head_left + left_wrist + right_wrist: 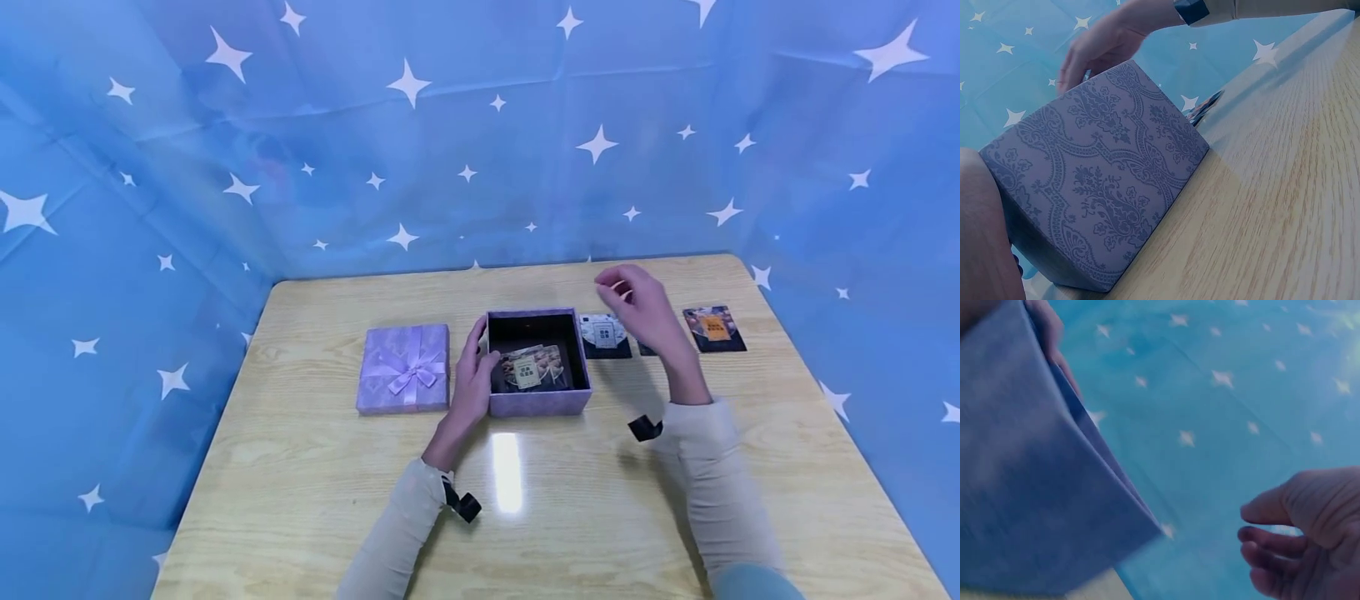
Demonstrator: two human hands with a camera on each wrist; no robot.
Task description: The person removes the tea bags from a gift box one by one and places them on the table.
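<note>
At centre, the left hand [471, 379] holds the box [540, 406] by its left wall; the right hand's [639, 310] grip is empty, thumb and fingertips parted. Packets [527, 372] look light, probably slick: best pinched by edges.

Blue cloth backdrop [517, 133], white stars [408, 83], behind and both sides. Light wood-grain bench [300, 508], bright glare patch [507, 472].

Head camera's up high, facing forward and down over the pale wood-grain table [300, 475]; left-wrist view's low, close, tilted at the purple patterned rectangular box [1104, 175]; right-wrist view shares it.
</note>
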